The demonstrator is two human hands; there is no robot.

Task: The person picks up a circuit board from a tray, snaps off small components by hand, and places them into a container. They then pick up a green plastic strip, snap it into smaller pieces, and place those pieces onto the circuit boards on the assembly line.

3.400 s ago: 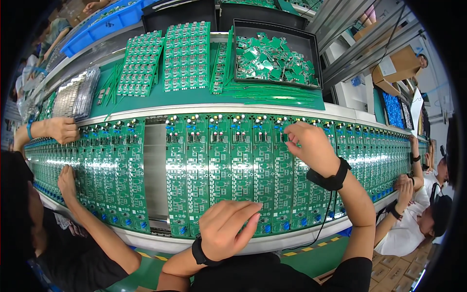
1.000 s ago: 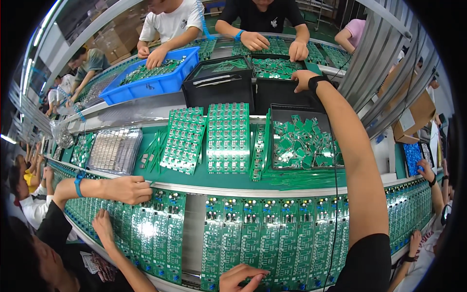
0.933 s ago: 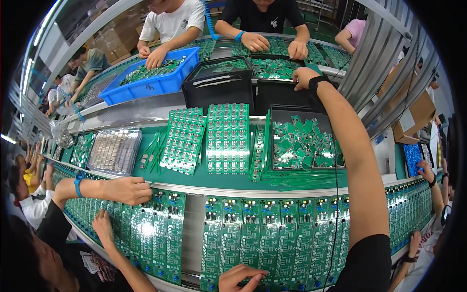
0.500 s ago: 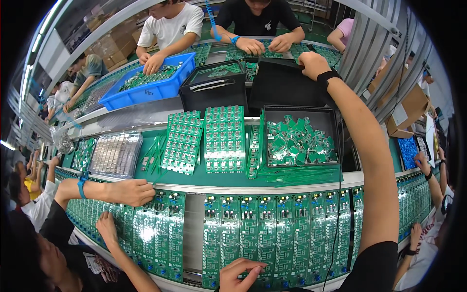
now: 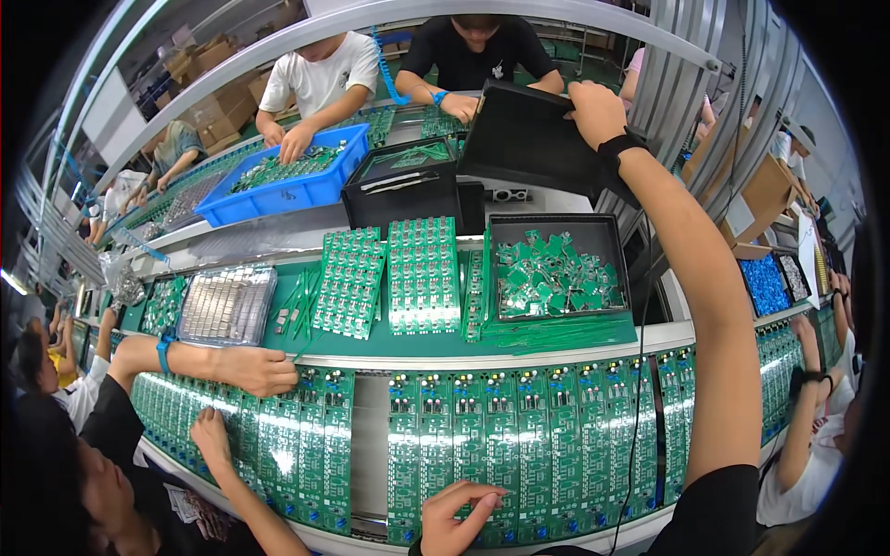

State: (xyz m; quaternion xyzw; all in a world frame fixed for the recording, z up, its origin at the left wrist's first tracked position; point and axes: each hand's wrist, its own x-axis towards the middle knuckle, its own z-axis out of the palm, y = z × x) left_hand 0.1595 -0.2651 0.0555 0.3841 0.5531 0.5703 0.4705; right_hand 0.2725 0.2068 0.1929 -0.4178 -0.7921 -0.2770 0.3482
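Note:
My right hand (image 5: 596,116) is closed on the upper edge of a black plastic bin (image 5: 527,137), which is raised and tilted beyond the work shelf. The bin's contents are turned out of sight. At the bottom of the view my left hand (image 5: 459,514) rests low over long green circuit boards (image 5: 519,445), forefinger stretched out and thumb apart, nothing visible in it. Another black bin (image 5: 607,264) stands on the shelf between my hands, full of small green board pieces (image 5: 556,278). Beside it, green panels of small boards (image 5: 424,278) lean upright.
Thin green strips (image 5: 556,332) lie along the shelf's front. A clear tray of metal parts (image 5: 225,306) sits left. A co-worker's blue-banded hand (image 5: 264,371) is over the boards. Opposite, a person works in a blue bin (image 5: 287,193). A black cable (image 5: 640,408) hangs near my right arm.
My right hand has lifted and tipped the black bin, uncovering a metal rail beneath. The whole view has shifted slightly. My left hand stays about where it was.

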